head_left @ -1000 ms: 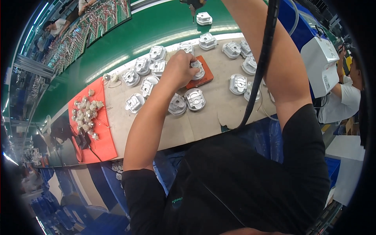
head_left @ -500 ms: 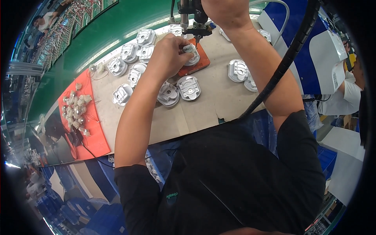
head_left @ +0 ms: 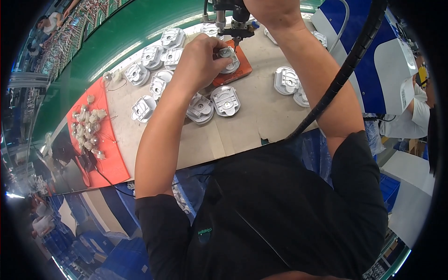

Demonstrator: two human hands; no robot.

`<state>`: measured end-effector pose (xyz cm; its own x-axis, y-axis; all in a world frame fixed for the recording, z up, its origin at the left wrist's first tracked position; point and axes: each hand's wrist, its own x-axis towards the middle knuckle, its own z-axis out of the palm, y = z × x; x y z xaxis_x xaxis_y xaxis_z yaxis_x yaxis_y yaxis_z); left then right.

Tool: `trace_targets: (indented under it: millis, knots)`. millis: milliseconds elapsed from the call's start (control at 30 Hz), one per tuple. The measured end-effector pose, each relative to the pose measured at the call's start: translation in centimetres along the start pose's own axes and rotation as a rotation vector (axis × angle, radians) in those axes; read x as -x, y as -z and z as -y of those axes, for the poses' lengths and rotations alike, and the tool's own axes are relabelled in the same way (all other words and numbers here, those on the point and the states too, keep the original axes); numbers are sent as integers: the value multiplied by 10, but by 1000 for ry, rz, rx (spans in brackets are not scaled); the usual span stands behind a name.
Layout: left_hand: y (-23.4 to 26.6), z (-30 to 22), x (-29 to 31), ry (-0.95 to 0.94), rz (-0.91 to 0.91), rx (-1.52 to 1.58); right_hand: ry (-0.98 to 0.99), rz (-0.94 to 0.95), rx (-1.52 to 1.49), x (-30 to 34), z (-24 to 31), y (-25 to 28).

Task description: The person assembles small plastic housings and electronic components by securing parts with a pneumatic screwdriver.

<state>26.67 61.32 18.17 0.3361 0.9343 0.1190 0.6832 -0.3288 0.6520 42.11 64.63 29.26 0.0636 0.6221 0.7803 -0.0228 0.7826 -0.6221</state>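
Note:
My left hand reaches to the far middle of the bench, its thumb and fingers closed on a white round plastic housing. The housing rests on an orange-red block, and the fingers cover its left side. Just above it hangs a black tool head with a slim downward nozzle near the housing's right edge. My right hand is raised beside the tool head at the top edge; its fingers are out of sight. Another white housing lies just nearer than the block.
Several similar housings lie to the left; a few more lie to the right. Small wired parts are heaped on a red mat. A thick black cable crosses my right arm. A blue-and-white machine stands at right.
The view has shifted slightly, and the bench items appear a little higher at the left. Both hands keep nearly the same places, the left one still on the housing.

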Motion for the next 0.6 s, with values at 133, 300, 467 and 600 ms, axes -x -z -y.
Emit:
trace_targets:
  millis: [133,300,467,600]
  knots:
    - [-5,-4,-6,-42,5,-16,31,0,52,1,-7,8]
    - [10,-2,5,-18,-66,15,-45,47,-30,1,3,-10]
    - [7,-14,0,-64,-99,55,-55,39,21,-7,14,-2]
    - [2,-3,10,18,-56,68,61,26,-10,-8,18,-1]
